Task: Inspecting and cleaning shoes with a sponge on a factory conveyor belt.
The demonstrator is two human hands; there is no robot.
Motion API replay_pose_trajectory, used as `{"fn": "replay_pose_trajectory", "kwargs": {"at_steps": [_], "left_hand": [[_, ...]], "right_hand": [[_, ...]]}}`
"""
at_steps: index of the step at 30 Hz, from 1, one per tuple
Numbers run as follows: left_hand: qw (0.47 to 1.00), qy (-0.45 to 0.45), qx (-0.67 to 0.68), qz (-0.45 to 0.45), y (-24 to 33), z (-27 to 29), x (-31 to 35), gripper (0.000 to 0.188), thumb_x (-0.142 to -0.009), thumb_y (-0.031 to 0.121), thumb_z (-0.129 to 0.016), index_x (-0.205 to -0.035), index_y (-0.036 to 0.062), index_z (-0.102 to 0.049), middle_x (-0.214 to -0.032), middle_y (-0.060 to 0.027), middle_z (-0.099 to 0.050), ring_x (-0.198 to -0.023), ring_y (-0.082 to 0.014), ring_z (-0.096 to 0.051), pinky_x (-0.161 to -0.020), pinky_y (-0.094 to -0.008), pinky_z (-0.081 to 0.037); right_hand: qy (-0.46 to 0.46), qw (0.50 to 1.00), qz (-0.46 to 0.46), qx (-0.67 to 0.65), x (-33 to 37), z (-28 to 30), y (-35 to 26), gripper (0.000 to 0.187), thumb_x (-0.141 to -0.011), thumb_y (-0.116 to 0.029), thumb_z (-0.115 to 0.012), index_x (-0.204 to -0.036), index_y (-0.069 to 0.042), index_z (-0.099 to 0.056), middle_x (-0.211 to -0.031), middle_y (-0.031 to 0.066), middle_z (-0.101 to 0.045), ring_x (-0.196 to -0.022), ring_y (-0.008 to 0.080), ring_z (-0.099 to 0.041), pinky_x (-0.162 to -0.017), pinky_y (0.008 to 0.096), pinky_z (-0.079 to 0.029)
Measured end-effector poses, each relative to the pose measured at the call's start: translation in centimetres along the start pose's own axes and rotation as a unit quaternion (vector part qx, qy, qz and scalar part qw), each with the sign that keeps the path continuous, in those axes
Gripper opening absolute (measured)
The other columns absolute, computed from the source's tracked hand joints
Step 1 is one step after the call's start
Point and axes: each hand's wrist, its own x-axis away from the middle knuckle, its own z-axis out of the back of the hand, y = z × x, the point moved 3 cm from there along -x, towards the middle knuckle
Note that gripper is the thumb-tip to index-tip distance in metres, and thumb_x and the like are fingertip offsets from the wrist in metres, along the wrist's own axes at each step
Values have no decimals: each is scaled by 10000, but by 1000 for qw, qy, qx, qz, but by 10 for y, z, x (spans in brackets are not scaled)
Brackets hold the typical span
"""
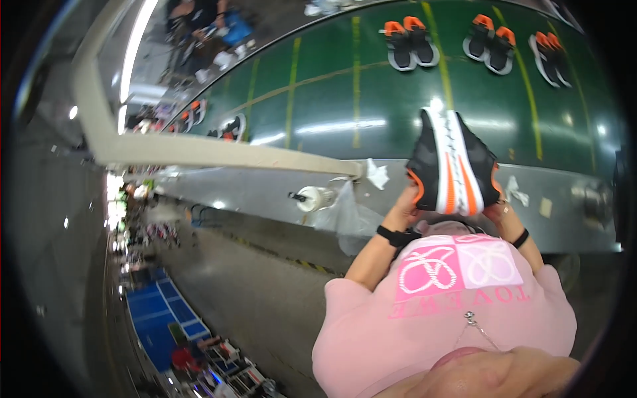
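Note:
Two black sneakers with white soles and orange trim are held up side by side, their white-and-orange sole edges meeting in the middle. The left sneaker [424,166] is in my left hand [406,203], fingers closed round its orange-lined heel end. My right hand [494,211] grips the right sneaker [475,154] at the same end; that sneaker covers part of its fingers. Both toes point away from me, toward the green conveyor belt [325,86]. On the belt beyond lie a near pair of sneakers [411,48], another pair [490,46] and a third pair [549,58].
Along the metal ledge [265,199] stand a white bottle [317,199], a clear plastic bag [348,215], crumpled tissue [377,174] and a metal container [590,202]. A beige frame bar [225,151] crosses at left. More shoes [192,116] lie farther along the belt; a person [199,30] is beyond it.

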Motion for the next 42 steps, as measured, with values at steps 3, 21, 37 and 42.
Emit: {"fn": "replay_pose_trajectory", "kwargs": {"at_steps": [3,21,37,42], "left_hand": [[997,-70,4,-33,-6,31,-4,461,-1005,274,-520,-1395,28,-506,-1362,-128,-592,-1209,-249,-611,-1017,-404,-511],[994,-101,17,-29,-1,20,-3,527,-984,283,-538,-1425,11,-441,-1369,-136,-569,-1234,-279,-584,-1037,-437,-493],[997,-38,43,-57,15,1,5,483,-1024,313,-534,-1450,122,-407,-1390,-59,-541,-1266,-208,-543,-1058,-394,-442],[998,-28,15,-55,20,-2,4,495,-1028,346,-535,-1454,130,-405,-1383,-48,-542,-1267,-192,-536,-1050,-390,-443]], "right_hand": [[24,999,-15,38,-6,-35,-6,483,-1019,-314,-516,-1380,8,-512,-1363,128,-592,-1220,224,-598,-1065,378,-466],[13,998,-59,-15,1,-44,-16,446,-1002,-264,-569,-1367,-13,-519,-1313,107,-612,-1161,183,-615,-1009,337,-499],[11,999,-40,-23,5,-58,-42,430,-987,-224,-520,-1367,-22,-521,-1277,92,-644,-1154,177,-623,-1033,343,-464],[15,999,-39,-10,4,-51,-45,371,-984,-187,-514,-1310,-19,-570,-1229,81,-658,-1109,161,-632,-1014,338,-469]]}}
